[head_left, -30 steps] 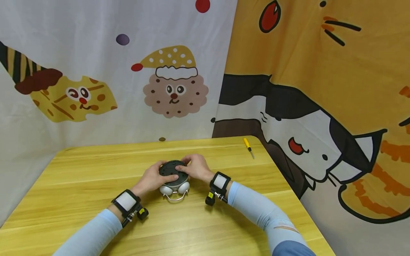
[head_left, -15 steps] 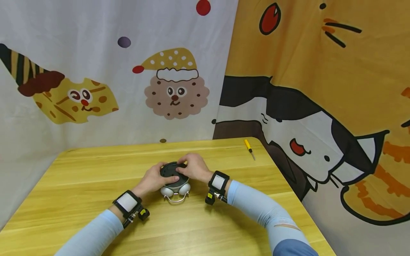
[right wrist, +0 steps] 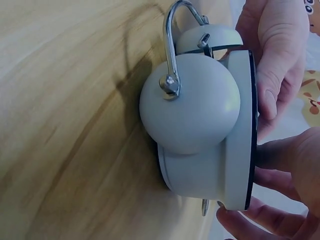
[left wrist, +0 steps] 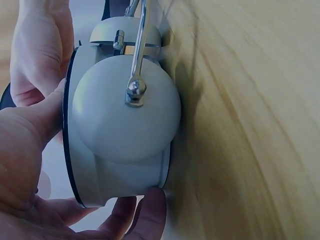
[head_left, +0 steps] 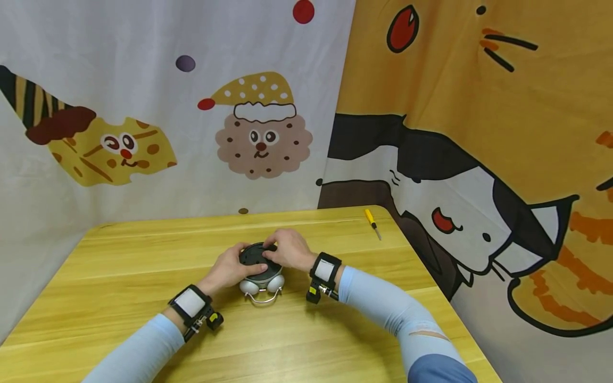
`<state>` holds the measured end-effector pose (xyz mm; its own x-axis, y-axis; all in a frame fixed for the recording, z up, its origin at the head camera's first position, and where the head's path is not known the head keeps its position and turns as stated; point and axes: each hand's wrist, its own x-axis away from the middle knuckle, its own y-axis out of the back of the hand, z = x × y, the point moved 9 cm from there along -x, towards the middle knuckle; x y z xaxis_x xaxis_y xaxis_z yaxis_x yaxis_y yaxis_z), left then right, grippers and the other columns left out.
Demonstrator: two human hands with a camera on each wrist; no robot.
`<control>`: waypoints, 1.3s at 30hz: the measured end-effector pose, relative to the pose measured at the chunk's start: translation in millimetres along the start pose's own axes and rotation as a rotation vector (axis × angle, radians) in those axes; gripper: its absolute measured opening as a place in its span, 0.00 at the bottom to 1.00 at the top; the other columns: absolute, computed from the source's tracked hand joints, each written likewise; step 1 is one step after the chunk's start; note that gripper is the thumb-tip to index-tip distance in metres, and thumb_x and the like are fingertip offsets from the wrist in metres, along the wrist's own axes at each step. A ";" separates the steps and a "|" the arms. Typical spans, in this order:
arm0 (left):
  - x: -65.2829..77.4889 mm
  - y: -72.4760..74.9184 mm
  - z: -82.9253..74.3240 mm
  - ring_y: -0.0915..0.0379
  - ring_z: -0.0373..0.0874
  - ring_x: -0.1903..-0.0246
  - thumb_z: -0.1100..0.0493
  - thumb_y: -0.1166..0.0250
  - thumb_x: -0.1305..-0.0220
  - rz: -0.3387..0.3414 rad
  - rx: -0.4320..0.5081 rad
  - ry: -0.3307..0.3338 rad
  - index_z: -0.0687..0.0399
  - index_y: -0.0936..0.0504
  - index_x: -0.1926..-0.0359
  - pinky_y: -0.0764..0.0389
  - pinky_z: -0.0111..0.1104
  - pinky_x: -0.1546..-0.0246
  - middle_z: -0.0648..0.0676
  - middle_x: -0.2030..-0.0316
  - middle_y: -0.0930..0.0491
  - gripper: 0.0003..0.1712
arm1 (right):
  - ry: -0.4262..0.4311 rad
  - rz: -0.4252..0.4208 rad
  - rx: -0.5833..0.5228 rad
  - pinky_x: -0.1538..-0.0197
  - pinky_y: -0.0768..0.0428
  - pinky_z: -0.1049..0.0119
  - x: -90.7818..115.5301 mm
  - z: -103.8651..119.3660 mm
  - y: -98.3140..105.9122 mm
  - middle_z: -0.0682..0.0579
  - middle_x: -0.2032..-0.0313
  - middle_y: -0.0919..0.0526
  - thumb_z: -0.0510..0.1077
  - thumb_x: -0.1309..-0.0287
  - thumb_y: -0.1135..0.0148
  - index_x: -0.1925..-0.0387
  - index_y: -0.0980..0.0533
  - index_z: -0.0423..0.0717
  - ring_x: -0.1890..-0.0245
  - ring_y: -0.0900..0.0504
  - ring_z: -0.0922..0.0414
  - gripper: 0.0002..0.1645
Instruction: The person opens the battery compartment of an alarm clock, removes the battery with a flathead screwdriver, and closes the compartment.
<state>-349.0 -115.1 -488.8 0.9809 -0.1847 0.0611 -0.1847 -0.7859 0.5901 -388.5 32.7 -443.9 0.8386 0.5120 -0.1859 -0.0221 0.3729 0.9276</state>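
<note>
Left grip (head_left: 230, 269) and right grip (head_left: 290, 250) pinch the 2-bell alarm clock (right wrist: 205, 127), apparently working its black panel (head_left: 251, 256); steady support needed next!

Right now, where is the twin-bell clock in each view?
Head: twin-bell clock, below and left of centre.
Left wrist: clock, large, left of centre.
Right wrist: clock, large, right of centre.
Shared landmark: its curved metal handle, at the clock's lower end in head, near the top in both wrist views.
</note>
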 end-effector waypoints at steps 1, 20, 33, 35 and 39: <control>0.3 0.2 -0.5 0.16 0.61 0.37 0.38 0.18 0.34 0.001 -0.001 0.000 0.65 0.27 0.22 0.14 0.54 0.38 0.71 0.32 0.17 0.52 | 0.000 0.007 0.006 0.57 0.19 0.69 -0.1 0.0 -0.3 0.55 0.50 0.06 0.54 0.30 0.21 0.48 0.06 0.57 0.51 0.10 0.57 0.13; -2.7 1.5 -1.1 0.17 0.60 0.37 0.37 0.17 0.34 -0.002 -0.021 0.013 0.64 0.25 0.24 0.15 0.53 0.38 0.69 0.32 0.17 0.51 | 0.023 0.100 0.087 0.55 0.17 0.67 -11.3 7.1 1.0 0.56 0.48 0.04 0.56 0.29 0.21 0.47 0.07 0.55 0.49 0.09 0.58 0.16; -2.4 0.9 2.5 0.17 0.60 0.37 0.37 0.18 0.34 0.013 -0.020 0.016 0.64 0.25 0.24 0.15 0.53 0.39 0.70 0.32 0.17 0.51 | 0.099 0.204 0.148 0.50 0.13 0.63 -23.5 13.1 -1.5 0.57 0.50 0.04 0.56 0.26 0.24 0.48 0.08 0.55 0.52 0.09 0.58 0.14; -2.7 0.8 3.5 0.17 0.60 0.37 0.36 0.18 0.34 0.009 -0.021 0.016 0.64 0.26 0.24 0.15 0.53 0.38 0.69 0.31 0.17 0.51 | 0.121 0.201 0.169 0.51 0.13 0.63 -25.1 15.1 -1.9 0.57 0.51 0.04 0.56 0.26 0.25 0.49 0.08 0.55 0.53 0.09 0.58 0.13; -3.4 0.8 3.4 0.17 0.60 0.37 0.35 0.18 0.35 0.005 -0.025 0.009 0.64 0.26 0.23 0.15 0.53 0.38 0.70 0.31 0.17 0.53 | 0.147 0.204 0.207 0.53 0.12 0.64 -27.7 18.1 -2.8 0.56 0.51 0.04 0.55 0.25 0.26 0.49 0.08 0.54 0.55 0.09 0.58 0.13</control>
<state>-352.7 -117.1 -491.3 0.9805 -0.1829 0.0715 -0.1881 -0.7701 0.6095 -401.8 3.5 -435.5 0.7403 0.6720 -0.0200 -0.0582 0.0937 0.9939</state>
